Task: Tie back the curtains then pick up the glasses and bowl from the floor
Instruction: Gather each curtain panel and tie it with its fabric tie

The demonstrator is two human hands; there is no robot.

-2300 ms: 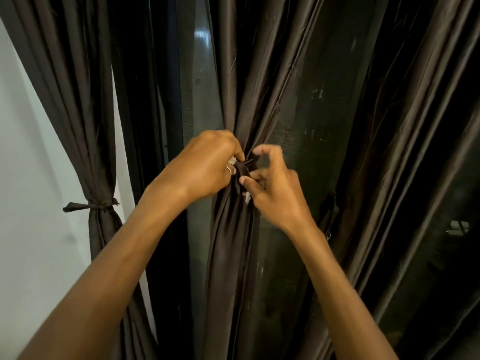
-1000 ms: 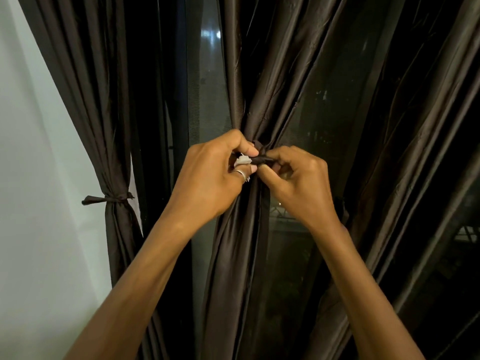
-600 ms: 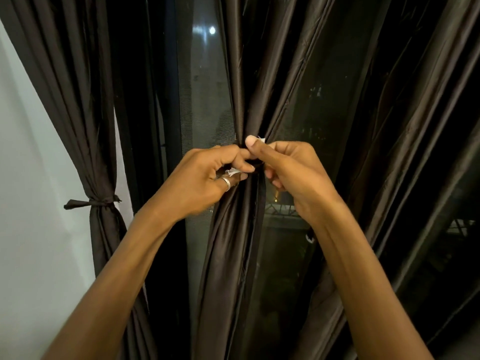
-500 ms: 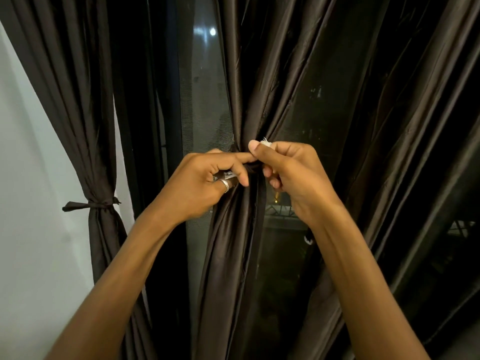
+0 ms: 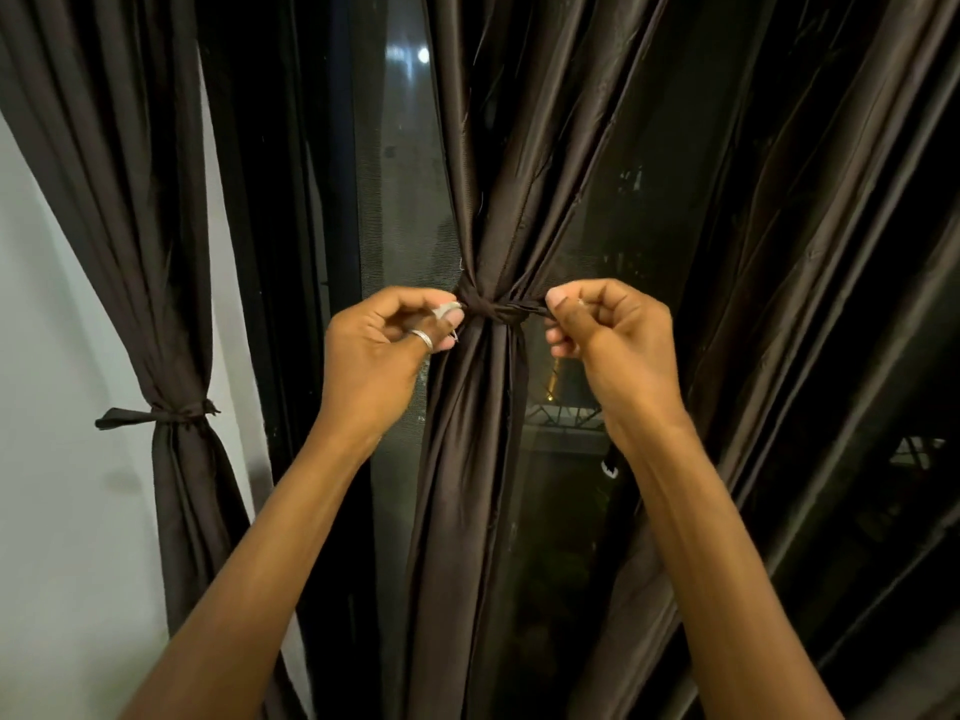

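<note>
Moved: both hands have pulled apart, the left hand (image 5: 384, 350) going one way and the right hand (image 5: 608, 335) the other. Now the tie (image 5: 488, 310) shows as a small tight knot between them.
Tie: it goes round the middle curtain (image 5: 467, 459) and squeezes it thin.
Fingers: the left fingers (image 5: 452, 319) pinch the tie right beside the knot. The right fingers (image 5: 558, 304) pinch its other end. Both hands are curled tight on it.
What it means: I think the knot is being pulled snug, so this curtain is nearly done.
Left curtain (image 5: 171, 252): it is already tied with its own band (image 5: 156, 415), next to the white wall (image 5: 62, 356).
Right curtain (image 5: 779, 252): it hangs loose.
Window (image 5: 400, 200): dark glass behind, with little lights outside.
Glasses and bowl: I can't see them or the floor. That job is not yet done.
</note>
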